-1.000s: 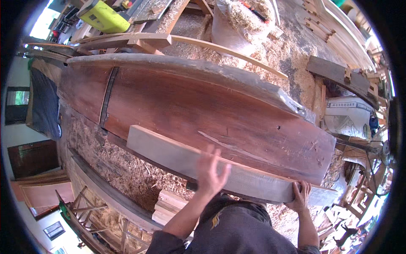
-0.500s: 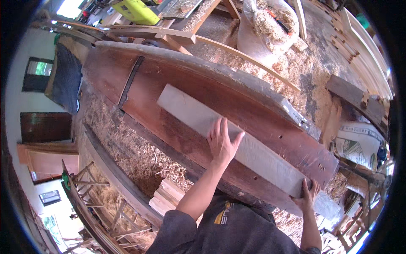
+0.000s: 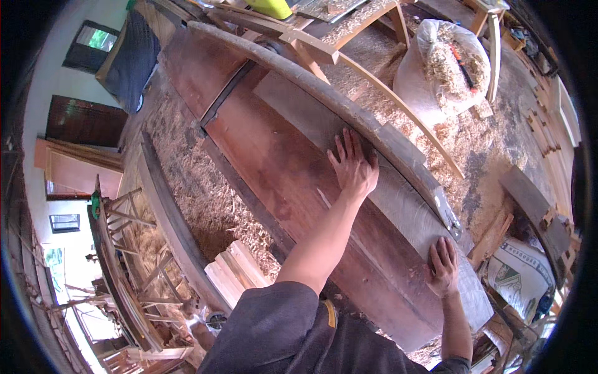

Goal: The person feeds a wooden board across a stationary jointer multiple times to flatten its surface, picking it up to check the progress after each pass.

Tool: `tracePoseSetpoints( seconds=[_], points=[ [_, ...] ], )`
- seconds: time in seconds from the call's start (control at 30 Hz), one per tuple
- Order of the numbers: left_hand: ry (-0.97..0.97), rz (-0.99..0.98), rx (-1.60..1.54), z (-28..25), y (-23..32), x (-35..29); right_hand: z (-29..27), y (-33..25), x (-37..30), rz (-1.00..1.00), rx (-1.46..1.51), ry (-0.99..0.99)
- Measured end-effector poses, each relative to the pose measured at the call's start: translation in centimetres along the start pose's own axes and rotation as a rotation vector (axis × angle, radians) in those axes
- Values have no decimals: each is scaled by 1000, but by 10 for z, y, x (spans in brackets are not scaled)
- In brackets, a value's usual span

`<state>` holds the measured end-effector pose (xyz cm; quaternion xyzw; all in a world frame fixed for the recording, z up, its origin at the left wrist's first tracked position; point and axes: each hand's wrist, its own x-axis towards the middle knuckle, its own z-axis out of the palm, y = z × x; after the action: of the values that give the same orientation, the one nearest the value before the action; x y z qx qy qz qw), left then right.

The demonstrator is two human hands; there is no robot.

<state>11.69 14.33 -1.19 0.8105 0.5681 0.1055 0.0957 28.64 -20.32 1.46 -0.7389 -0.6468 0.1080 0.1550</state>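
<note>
A long, thin grey sheet (image 3: pixel 402 206) lies along the far side of a reddish-brown, trough-like wooden form (image 3: pixel 268 168). My left hand (image 3: pixel 356 168) rests on the sheet's middle, palm down, fingers spread toward the form's raised far edge. Closer to the sheet's right end, my right hand (image 3: pixel 442 268) lies on it with the fingers stretched out. Neither hand is wrapped round anything. A dark strip (image 3: pixel 227 93) crosses the form beyond the sheet's left end.
Behind the form stands a white sack of wood shavings (image 3: pixel 436 81), with a red-and-black tool on top. A curved wooden strip (image 3: pixel 405 109) leans nearby. Stacked pale boards (image 3: pixel 237 268) and a long dark curved beam (image 3: pixel 168 212) lie to the left. Shavings cover much of the floor.
The grey sheet has shifted from the form's middle to its far side, against the raised edge. Both hands moved with it and now press flat on it. The view has turned slightly.
</note>
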Motion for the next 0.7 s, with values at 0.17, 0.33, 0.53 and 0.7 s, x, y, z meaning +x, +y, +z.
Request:
tracePoseSetpoints(
  seconds=[0.17, 0.33, 0.53, 0.7],
  points=[
    [47, -16, 27, 6, -10, 14, 4, 5, 16, -93, -13, -83],
    [81, 29, 93, 5, -34, 45, 17, -7, 45, -74, 14, -112],
    [85, -1, 67, 1, -67, 79, 30, -25, 88, -103, 11, -139],
    [74, -3, 63, 2, -91, 104, 42, -40, 114, -87, 34, -162]
  ],
)
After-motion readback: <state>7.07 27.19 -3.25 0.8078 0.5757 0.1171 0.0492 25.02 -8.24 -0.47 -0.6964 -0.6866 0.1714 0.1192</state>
